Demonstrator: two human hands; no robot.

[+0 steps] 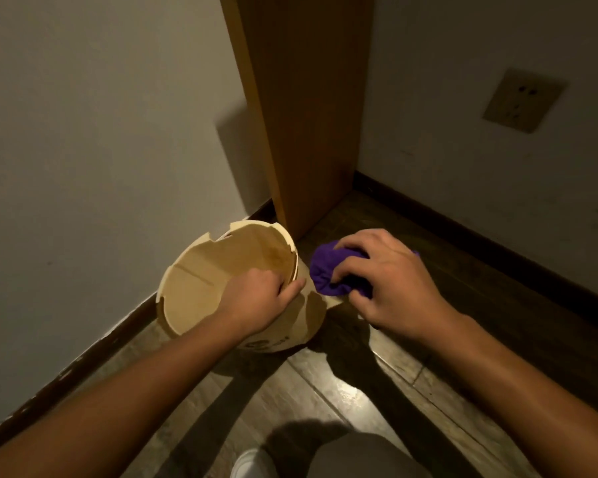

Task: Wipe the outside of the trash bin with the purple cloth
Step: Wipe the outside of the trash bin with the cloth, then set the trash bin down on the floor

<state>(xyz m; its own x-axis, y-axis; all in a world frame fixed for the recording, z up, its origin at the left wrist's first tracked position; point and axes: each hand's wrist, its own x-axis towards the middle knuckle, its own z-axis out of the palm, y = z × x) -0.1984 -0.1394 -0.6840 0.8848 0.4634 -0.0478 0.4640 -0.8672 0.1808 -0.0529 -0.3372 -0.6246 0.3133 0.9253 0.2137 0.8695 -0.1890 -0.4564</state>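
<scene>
A pale beige trash bin (201, 291) with a notched rim stands on the wooden floor by the white wall, its open top tilted toward me. My left hand (256, 301) grips the near right part of the rim, fingers inside, thumb outside. My right hand (387, 281) holds a bunched purple cloth (328, 270), pressed against the outer right side of the bin. The bin's lower outside wall is partly hidden by my left forearm.
A wooden door edge or panel (301, 108) rises just behind the bin. White walls with dark baseboard (463, 232) close the corner, and a wall socket (523, 100) sits at right. My knee and a white shoe (252, 464) show at the bottom.
</scene>
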